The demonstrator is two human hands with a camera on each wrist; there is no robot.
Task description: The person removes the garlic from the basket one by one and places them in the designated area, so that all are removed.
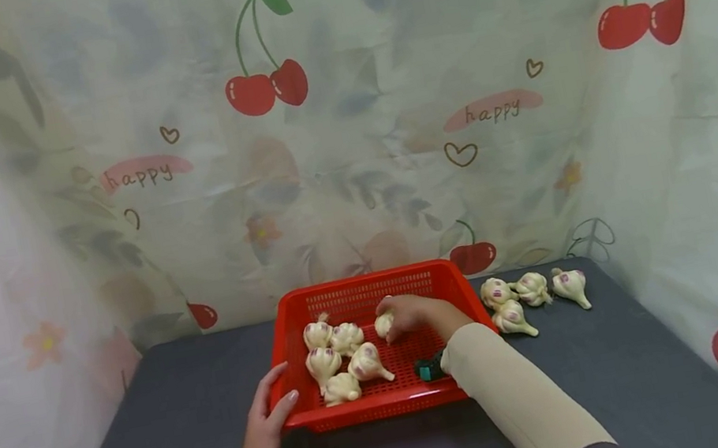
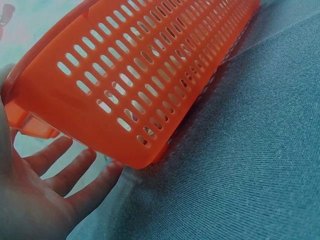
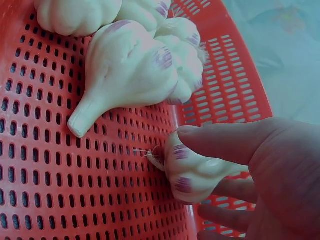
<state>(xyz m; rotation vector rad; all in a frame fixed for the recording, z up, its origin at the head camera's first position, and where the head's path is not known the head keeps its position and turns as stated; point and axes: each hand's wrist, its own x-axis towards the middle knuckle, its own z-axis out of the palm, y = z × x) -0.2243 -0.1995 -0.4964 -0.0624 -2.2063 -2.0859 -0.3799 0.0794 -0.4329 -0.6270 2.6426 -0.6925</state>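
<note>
In the head view, a red perforated plastic basket (image 1: 390, 402) stands on a dark grey tabletop (image 1: 198, 412), before a pale fabric backdrop (image 1: 357, 128) printed with cherries and hearts. The right hand (image 1: 413, 315), below a beige sleeve (image 1: 522, 391), reaches into the basket and holds a creamy-white garlic bulb (image 1: 384, 324). Five similar white bulbs with purple marks (image 1: 364, 362) lie grouped in the basket's left half, apart from the held one. Four more purple-marked bulbs (image 1: 511, 317) lie on the tabletop, just beyond the basket's right side. The left hand (image 1: 267, 420) grips the basket's left rim near the front corner.

In the left wrist view, the left hand is at the basket's corner, its fingers spread along the outside beneath the rim. Pale bulbs show in part through the slots in the basket wall.

In the right wrist view, the held bulb sits between the right thumb and fingers: the thumb lies along one side, the fingers reach behind, the neck points towards the palm and the wispy root end points away. Whether it touches the basket floor cannot be told. The grouped bulbs lie near it.
</note>
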